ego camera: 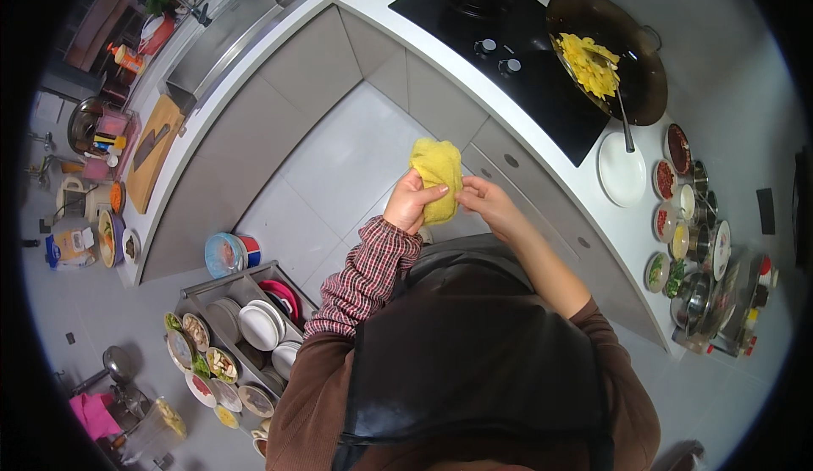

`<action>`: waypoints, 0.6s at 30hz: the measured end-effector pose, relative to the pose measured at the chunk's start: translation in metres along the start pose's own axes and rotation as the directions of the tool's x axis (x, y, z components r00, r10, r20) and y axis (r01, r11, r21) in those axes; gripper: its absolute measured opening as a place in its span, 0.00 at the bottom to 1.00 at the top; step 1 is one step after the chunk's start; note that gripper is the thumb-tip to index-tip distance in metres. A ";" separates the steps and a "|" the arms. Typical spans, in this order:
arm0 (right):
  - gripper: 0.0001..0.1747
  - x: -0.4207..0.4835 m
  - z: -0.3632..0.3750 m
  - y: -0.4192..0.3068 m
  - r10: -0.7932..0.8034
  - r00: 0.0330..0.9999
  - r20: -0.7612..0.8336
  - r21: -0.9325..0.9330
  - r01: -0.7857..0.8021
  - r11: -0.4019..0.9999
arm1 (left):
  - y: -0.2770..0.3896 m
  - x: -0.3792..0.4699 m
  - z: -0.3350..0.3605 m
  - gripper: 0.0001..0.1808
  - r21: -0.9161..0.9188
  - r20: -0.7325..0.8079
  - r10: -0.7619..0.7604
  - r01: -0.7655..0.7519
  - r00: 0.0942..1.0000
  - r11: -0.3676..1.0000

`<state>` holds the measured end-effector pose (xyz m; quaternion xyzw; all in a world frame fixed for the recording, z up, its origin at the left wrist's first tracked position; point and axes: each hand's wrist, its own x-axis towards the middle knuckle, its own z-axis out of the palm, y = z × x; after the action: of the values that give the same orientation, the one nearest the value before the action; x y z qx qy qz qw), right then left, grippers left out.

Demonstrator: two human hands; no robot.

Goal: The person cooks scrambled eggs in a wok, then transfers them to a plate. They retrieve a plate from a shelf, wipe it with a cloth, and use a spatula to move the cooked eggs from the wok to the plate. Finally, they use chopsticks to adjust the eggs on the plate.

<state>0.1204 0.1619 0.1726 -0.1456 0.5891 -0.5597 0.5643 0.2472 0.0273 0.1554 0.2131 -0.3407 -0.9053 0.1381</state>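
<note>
In front of my apron, over the tiled floor, I hold a folded yellow cloth point(437, 182). My left hand point(409, 201) grips its left side, thumb lying across the front. The fingertips of my right hand point(488, 203) are at the cloth's right edge, half curled; whether they pinch it is unclear. Up on the counter to the right, a dark wok point(641, 71) sits tilted on the black cooktop point(540, 103). Yellow food that looks like scrambled egg point(587, 68) lies inside, with a metal spatula point(624, 119) whose handle reaches over the rim. Below it stands a white plate point(622, 169).
Bowls of ingredients point(664, 179) line the right counter. At left are a steel sink point(238, 33) and a wooden cutting board point(155, 153) with a cleaver point(151, 147) on it. A rack of plates point(259, 326) and a bucket point(227, 255) stand low on my left.
</note>
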 end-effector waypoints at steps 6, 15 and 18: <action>0.04 0.011 -0.001 0.016 -0.177 0.983 -0.044 0.391 0.180 0.903 | 0.018 -0.004 -0.009 0.20 0.001 -0.011 -0.141 0.141 0.990 0.990; 0.11 -0.010 -0.017 0.007 -0.202 0.953 -0.226 0.270 0.261 0.927 | 0.012 0.000 -0.013 0.18 0.075 0.026 -0.009 0.007 1.000 0.997; 0.11 -0.017 -0.023 0.005 -0.333 0.891 -0.308 0.204 0.403 0.892 | 0.004 0.009 -0.015 0.19 0.218 -0.013 0.085 -0.080 0.996 0.973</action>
<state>0.1094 0.1886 0.1706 -0.1034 0.5413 -0.7443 0.3772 0.2474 0.0120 0.1455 0.2226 -0.4445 -0.8537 0.1550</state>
